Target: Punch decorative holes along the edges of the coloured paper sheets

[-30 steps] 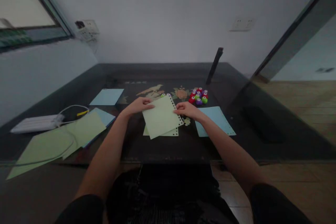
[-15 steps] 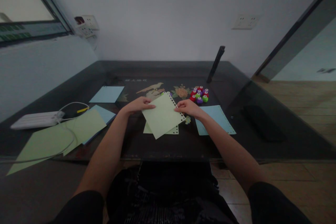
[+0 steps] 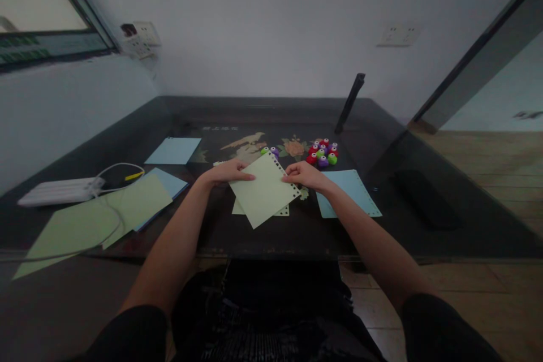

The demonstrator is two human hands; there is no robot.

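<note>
Green sheet (image 3: 263, 191) being held tilted above table (image 3: 382, 141) centre: L hand (image 3: 224, 172) pinching left corner, R hand (image 3: 303, 175) pinching punched edge. One edge perforated; second green sheet (image 3: 280, 212) lying beneath. Punches (image 3: 322, 153) sitting untouched behind R hand.

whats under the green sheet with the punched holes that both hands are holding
Under the pale green punched-edge paper sheet, held by the left hand and right hand, lies a second pale green sheet on the dark glass table. Only its lower corners show; the rest is covered.
</note>
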